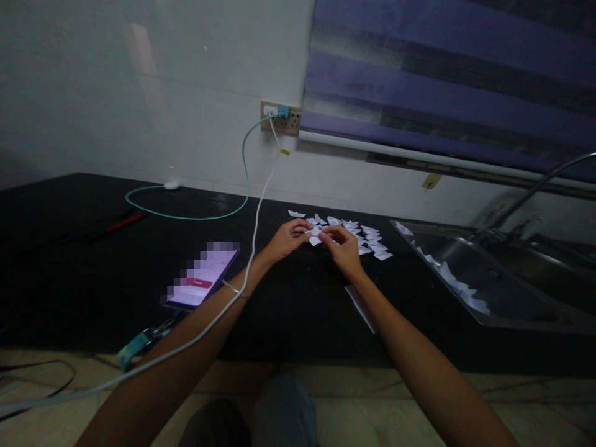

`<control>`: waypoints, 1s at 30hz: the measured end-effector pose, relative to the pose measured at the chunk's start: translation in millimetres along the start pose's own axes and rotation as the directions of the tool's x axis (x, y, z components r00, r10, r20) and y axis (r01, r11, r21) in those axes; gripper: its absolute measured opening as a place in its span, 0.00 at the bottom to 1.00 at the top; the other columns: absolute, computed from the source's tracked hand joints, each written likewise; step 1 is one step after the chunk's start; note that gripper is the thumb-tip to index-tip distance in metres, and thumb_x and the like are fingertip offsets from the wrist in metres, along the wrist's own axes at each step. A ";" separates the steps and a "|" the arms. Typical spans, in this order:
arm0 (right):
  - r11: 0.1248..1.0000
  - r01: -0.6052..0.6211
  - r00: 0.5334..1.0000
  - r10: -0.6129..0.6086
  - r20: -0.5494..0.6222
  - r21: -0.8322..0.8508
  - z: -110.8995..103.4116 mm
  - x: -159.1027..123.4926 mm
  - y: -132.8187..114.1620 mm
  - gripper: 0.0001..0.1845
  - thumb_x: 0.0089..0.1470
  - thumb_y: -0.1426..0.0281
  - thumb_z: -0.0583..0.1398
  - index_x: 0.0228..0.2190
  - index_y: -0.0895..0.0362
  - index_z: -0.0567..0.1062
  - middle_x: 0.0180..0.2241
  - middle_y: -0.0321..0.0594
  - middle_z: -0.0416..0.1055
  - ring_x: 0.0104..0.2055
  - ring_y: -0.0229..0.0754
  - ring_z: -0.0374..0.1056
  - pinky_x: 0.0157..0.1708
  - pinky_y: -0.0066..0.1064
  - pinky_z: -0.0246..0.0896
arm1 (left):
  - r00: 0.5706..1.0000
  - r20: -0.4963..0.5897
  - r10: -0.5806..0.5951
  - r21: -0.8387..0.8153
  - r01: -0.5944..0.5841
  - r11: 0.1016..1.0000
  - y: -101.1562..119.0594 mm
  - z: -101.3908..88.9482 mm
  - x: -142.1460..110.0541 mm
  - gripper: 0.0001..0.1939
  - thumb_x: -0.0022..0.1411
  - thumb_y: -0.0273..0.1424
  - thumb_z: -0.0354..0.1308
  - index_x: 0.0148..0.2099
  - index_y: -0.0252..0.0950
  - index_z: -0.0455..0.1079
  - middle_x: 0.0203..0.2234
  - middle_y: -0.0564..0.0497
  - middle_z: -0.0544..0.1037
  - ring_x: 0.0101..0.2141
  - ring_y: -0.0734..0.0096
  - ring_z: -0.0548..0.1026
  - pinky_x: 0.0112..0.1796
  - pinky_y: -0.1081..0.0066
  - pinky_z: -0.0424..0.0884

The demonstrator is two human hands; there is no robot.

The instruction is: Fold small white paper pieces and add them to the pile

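Observation:
Between both hands is a small piece of folded white paper (315,236), pinched from either side above the black countertop (288,310). My left hand (287,239) has thumb and fingers closed on its left edge. On its right edge, my right hand (342,248) grips it the same way. Just behind and to the right of the hands lie several small folded paper boats (371,239), partly hidden by my right hand. One more paper boat (297,213) sits apart at the back left. A flat white paper strip (359,308) lies beside my right forearm.
A lit phone (205,276) lies left of my left forearm. A white cable (256,230) crosses that forearm from the wall socket (280,118). Right of me is a metal sink (507,279) with more folded papers (459,287) along its left rim. A teal cable (186,218) loops at the back.

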State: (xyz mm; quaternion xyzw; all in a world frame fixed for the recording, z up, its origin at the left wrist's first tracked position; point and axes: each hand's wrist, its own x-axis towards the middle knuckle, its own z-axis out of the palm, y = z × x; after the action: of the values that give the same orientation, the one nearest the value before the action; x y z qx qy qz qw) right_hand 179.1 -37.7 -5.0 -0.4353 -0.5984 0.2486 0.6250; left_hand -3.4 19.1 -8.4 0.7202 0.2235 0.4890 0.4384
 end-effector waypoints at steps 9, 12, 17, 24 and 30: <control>0.999 0.021 0.999 -0.022 -0.031 -0.037 -0.2 1.2 -1.6 0.11 0.49 0.60 0.69 0.29 0.55 0.78 0.29 0.37 0.76 0.31 0.41 0.71 0.34 0.34 0.68 | 1.000 -0.011 -0.013 0.013 0.013 1.000 7.4 1.8 -1.6 0.12 0.58 0.36 0.66 0.41 0.35 0.72 0.33 0.47 0.82 0.35 0.67 0.81 0.41 0.67 0.76; 1.000 0.001 1.000 -0.002 -0.032 -0.008 1.2 1.1 0.4 0.12 0.48 0.60 0.70 0.30 0.55 0.78 0.29 0.37 0.76 0.31 0.41 0.71 0.34 0.34 0.68 | 0.999 -0.036 -0.034 0.028 0.035 0.999 11.6 2.7 -2.1 0.10 0.57 0.34 0.66 0.39 0.35 0.72 0.33 0.48 0.82 0.34 0.67 0.81 0.39 0.67 0.76; 0.997 -0.060 0.996 0.063 -0.059 0.054 3.8 1.5 4.0 0.14 0.45 0.60 0.71 0.29 0.54 0.76 0.23 0.33 0.72 0.26 0.39 0.69 0.31 0.33 0.66 | 0.996 -0.084 -0.033 0.074 0.039 0.997 16.7 5.8 -2.4 0.08 0.57 0.33 0.66 0.36 0.35 0.73 0.32 0.47 0.82 0.33 0.68 0.80 0.36 0.69 0.75; 0.990 -0.135 0.990 0.136 -0.029 0.037 0.5 1.6 4.7 0.17 0.45 0.57 0.71 0.33 0.56 0.81 0.24 0.35 0.76 0.27 0.40 0.70 0.33 0.35 0.68 | 0.996 -0.088 -0.027 0.098 0.036 0.995 17.1 5.0 -2.8 0.08 0.58 0.32 0.65 0.40 0.33 0.78 0.34 0.44 0.84 0.34 0.65 0.81 0.37 0.69 0.76; 0.994 -0.045 0.997 0.051 0.054 -0.096 -3.6 0.8 6.8 0.16 0.51 0.55 0.68 0.32 0.55 0.84 0.32 0.41 0.81 0.34 0.46 0.74 0.38 0.38 0.70 | 0.997 -0.076 -0.014 0.092 0.021 0.996 7.4 1.2 -1.2 0.10 0.59 0.36 0.67 0.38 0.33 0.81 0.36 0.44 0.85 0.38 0.64 0.81 0.43 0.65 0.76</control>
State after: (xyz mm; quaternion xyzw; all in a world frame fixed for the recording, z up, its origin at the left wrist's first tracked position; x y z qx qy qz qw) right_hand 184.2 -34.5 -10.0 -0.4715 -0.6161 0.2471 0.5805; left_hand -3.5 13.9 -2.9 0.7189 0.2687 0.5010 0.4000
